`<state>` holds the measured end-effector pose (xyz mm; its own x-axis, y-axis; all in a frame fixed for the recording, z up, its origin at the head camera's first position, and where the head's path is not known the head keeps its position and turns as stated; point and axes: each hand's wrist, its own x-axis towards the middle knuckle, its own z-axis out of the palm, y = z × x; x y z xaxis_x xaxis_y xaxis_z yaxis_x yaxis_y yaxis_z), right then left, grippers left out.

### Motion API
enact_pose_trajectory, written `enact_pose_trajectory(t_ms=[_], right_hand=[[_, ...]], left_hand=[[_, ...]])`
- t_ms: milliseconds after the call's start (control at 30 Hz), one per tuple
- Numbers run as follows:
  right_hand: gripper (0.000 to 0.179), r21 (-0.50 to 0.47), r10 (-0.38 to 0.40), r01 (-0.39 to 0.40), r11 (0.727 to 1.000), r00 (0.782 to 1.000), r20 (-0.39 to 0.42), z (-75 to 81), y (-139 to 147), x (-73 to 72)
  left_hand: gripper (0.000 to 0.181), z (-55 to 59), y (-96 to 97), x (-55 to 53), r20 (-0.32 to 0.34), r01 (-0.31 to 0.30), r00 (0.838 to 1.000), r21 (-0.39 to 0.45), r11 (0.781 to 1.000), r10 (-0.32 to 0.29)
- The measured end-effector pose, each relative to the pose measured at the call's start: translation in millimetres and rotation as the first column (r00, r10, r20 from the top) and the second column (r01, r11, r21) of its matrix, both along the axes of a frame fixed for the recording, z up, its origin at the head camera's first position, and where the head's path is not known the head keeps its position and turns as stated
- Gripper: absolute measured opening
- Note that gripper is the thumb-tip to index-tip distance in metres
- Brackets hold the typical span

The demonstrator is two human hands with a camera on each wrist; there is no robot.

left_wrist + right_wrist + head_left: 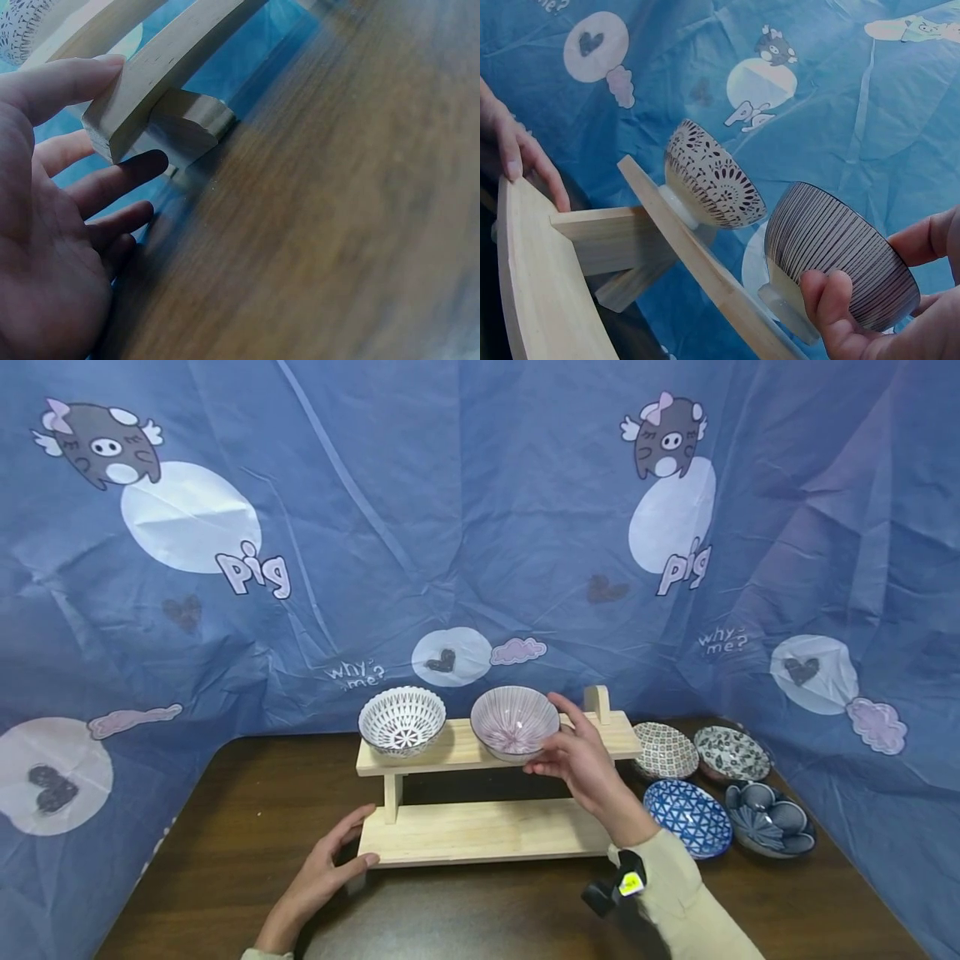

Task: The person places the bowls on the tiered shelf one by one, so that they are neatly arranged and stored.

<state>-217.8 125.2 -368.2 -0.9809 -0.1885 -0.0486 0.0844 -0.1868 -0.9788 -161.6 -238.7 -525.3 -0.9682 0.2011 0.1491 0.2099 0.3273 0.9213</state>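
One striped bowl (pixel 514 720) held at the upper board (pixel 457 745)

The right hand (pixel 588 768) is clamped on the striped bowl from its right side, about the middle of the wooden stand. Whether the bowl's foot touches the wood, I cannot tell. The left hand (pixel 322 868) pinches the left end of the lower board (pixel 487 833). The scalloped bowl (pixel 402 722) stands near the left edge of the upper board; a strip of wood separates both bowls. On the table (pixel 225 827), wide room lies left of the stand, while on the right four bowls (pixel 686 818) sit close beside it.

The right wrist hides the right end of the lower board. The table's front edge is cut off below. In the left wrist view, only a part of the scalloped bowl appears, blurred.
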Motion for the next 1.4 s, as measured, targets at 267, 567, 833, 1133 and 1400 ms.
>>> enact_pose_trajectory(t_ms=[267,567,833,1133,1400], right_hand=[[0.079,0.011,0.000,0.000,1.000,1.000,-0.001,-1.1,-8.7,-6.3],[0.079,-0.002,-0.009,0.009,1.000,1.000,0.014,-3.6,-21.1,-12.8],[0.078,0.001,-0.016,0.016,1.000,1.000,0.017,-6.4,-25.7,-15.6],[0.078,0.003,-0.018,0.018,1.000,1.000,0.023,-7.8,-28.7,-19.2],[0.078,-0.014,-0.017,0.018,1.000,1.000,0.024,-7.1,-31.0,-19.8]], left_hand=[[0.064,-1.0,-0.4,-2.0,0.009,0.002,1.000,0.002,1.000,-0.002],[0.064,-1.4,-0.4,-1.8,0.000,0.006,1.000,0.012,1.000,-0.006],[0.064,-1.4,0.9,-0.4,0.015,0.000,1.000,0.007,1.000,0.000],[0.065,0.7,1.4,-0.5,0.046,-0.020,0.999,-0.011,1.000,0.021],[0.065,2.3,1.8,-1.1,0.064,-0.036,0.997,-0.033,0.999,0.038]])
